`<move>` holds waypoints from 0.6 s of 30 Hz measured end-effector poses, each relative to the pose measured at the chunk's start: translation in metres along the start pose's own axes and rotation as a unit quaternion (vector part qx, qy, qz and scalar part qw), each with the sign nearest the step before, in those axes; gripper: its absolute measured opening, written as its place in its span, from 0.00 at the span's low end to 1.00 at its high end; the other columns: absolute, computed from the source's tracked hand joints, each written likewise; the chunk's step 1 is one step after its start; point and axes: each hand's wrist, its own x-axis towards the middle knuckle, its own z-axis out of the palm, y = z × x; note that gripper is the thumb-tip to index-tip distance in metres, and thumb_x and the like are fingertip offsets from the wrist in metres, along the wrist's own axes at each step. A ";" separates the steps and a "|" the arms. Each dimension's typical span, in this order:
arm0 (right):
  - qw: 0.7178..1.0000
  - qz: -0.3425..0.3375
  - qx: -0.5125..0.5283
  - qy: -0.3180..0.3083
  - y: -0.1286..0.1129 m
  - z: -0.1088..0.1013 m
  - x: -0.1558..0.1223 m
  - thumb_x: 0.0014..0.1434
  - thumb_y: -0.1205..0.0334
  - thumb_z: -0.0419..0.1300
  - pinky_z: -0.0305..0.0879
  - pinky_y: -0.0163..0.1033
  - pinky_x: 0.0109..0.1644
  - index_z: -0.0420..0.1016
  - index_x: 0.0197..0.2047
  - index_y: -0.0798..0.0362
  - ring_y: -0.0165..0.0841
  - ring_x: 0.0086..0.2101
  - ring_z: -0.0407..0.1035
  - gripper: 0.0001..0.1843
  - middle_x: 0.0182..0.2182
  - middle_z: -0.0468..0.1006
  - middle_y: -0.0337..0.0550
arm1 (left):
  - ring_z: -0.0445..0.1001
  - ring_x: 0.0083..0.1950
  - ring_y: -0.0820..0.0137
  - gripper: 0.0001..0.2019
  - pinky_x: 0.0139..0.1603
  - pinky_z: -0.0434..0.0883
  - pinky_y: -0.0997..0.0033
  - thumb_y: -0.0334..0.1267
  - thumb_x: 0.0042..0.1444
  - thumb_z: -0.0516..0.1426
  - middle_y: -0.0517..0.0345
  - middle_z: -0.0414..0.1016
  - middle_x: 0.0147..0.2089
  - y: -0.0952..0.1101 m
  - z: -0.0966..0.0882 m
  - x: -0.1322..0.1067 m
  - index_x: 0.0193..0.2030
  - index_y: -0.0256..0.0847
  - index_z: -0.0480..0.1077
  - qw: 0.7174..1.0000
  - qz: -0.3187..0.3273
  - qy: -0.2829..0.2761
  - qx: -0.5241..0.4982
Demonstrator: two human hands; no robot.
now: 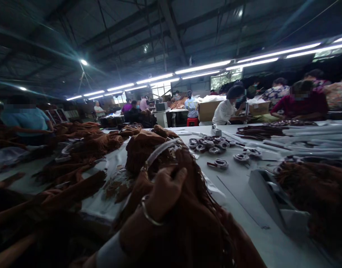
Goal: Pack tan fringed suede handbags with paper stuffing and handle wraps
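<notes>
At the near middle of the long grey table (243, 201), the left hand (159, 193) is gripping a heap of brown fringed fabric (198, 219). Its fingers are curling shut into the cloth, pressed together and mostly buried in it. The thumb (179, 174) is pointing up and to the right, resting against the fabric. A metal bangle (148, 216) is sitting on the wrist. A pale curved strap (162, 149) is arching across the far side of the heap, just beyond the knuckles. The right hand is staying out of sight, so how its fingers are standing cannot be told.

To the left, more brown fabric piles (84, 145) are lying along the table, and another person's hand (9, 180) is resting at the left edge. Far right of the gripping hand, small rolled rings (210, 144) are lying on bare table, well apart from it. At the near right, a dark tangled bundle (313, 186) is spreading over the surface. On the far side, other people are sitting near a cardboard box (208, 109).
</notes>
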 end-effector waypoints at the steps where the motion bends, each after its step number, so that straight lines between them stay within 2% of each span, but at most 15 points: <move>1: 1.000 0.003 0.016 -0.011 -0.003 -0.001 -0.002 0.54 0.31 0.59 0.67 0.54 0.60 0.76 0.55 0.46 0.49 0.57 0.69 0.35 0.58 0.76 0.50 | 0.76 0.42 0.64 0.14 0.46 0.73 0.68 0.45 0.61 0.56 0.52 0.81 0.42 -0.010 0.027 -0.007 0.43 0.37 0.78 0.998 -0.004 -0.056 -0.034; 3: 1.000 0.018 -0.003 -0.006 -0.005 -0.015 -0.004 0.55 0.33 0.59 0.67 0.54 0.60 0.77 0.54 0.47 0.50 0.57 0.70 0.34 0.55 0.78 0.49 | 0.75 0.35 0.68 0.12 0.36 0.71 0.71 0.41 0.60 0.56 0.54 0.79 0.35 -0.035 0.075 -0.022 0.40 0.36 0.77 0.985 -0.037 -0.161 -0.047; 4: 0.999 0.029 -0.030 0.013 -0.004 -0.027 -0.004 0.53 0.35 0.62 0.69 0.54 0.58 0.78 0.53 0.48 0.51 0.55 0.71 0.32 0.53 0.80 0.48 | 0.74 0.33 0.69 0.11 0.34 0.70 0.73 0.40 0.60 0.55 0.55 0.78 0.34 -0.049 0.092 -0.030 0.39 0.36 0.76 0.974 -0.037 -0.219 -0.041; 6: 0.993 0.042 -0.084 0.069 0.000 -0.057 -0.004 0.48 0.42 0.69 0.71 0.53 0.56 0.79 0.49 0.49 0.51 0.52 0.74 0.29 0.49 0.82 0.47 | 0.74 0.35 0.68 0.11 0.37 0.70 0.71 0.40 0.60 0.55 0.54 0.78 0.35 -0.074 0.106 -0.039 0.39 0.36 0.76 0.963 0.000 -0.268 0.001; 7: 0.989 0.043 -0.104 0.096 0.002 -0.072 -0.005 0.45 0.45 0.72 0.71 0.52 0.55 0.79 0.48 0.49 0.51 0.51 0.75 0.28 0.48 0.83 0.47 | 0.75 0.39 0.66 0.11 0.41 0.70 0.69 0.40 0.60 0.56 0.52 0.78 0.38 -0.085 0.104 -0.040 0.40 0.37 0.76 0.964 0.029 -0.263 0.032; 9: 0.981 0.027 -0.133 0.140 0.006 -0.097 -0.005 0.41 0.47 0.74 0.71 0.51 0.56 0.79 0.48 0.50 0.50 0.51 0.75 0.31 0.48 0.83 0.47 | 0.74 0.46 0.61 0.11 0.50 0.69 0.64 0.39 0.58 0.57 0.48 0.77 0.44 -0.108 0.086 -0.033 0.43 0.37 0.76 0.968 0.069 -0.219 0.104; 11: 0.972 0.016 -0.166 0.165 0.007 -0.109 -0.005 0.38 0.47 0.74 0.71 0.51 0.56 0.78 0.47 0.51 0.51 0.51 0.75 0.32 0.47 0.83 0.49 | 0.72 0.51 0.59 0.11 0.56 0.67 0.60 0.38 0.58 0.57 0.45 0.76 0.47 -0.132 0.059 -0.020 0.44 0.36 0.76 0.966 0.058 -0.172 0.184; 13: 0.964 0.008 -0.194 0.179 0.008 -0.110 -0.004 0.38 0.46 0.74 0.72 0.51 0.55 0.78 0.45 0.52 0.51 0.51 0.75 0.32 0.47 0.83 0.51 | 0.72 0.52 0.57 0.10 0.57 0.66 0.59 0.38 0.58 0.56 0.43 0.75 0.48 -0.160 0.032 -0.009 0.43 0.36 0.75 0.956 0.008 -0.135 0.259; 15: 0.957 0.004 -0.224 0.183 0.009 -0.105 0.000 0.39 0.45 0.73 0.73 0.50 0.54 0.79 0.45 0.53 0.50 0.50 0.76 0.31 0.46 0.83 0.51 | 0.72 0.53 0.56 0.14 0.57 0.67 0.59 0.40 0.58 0.57 0.41 0.75 0.49 -0.187 0.014 -0.004 0.45 0.34 0.75 0.950 -0.051 -0.120 0.284; 18: 0.949 -0.001 -0.260 0.176 0.010 -0.089 0.005 0.43 0.44 0.70 0.73 0.48 0.53 0.79 0.46 0.52 0.49 0.49 0.76 0.30 0.46 0.83 0.50 | 0.76 0.49 0.57 0.19 0.50 0.70 0.64 0.46 0.58 0.58 0.42 0.78 0.48 -0.215 0.003 -0.009 0.49 0.34 0.74 0.955 -0.138 -0.165 0.202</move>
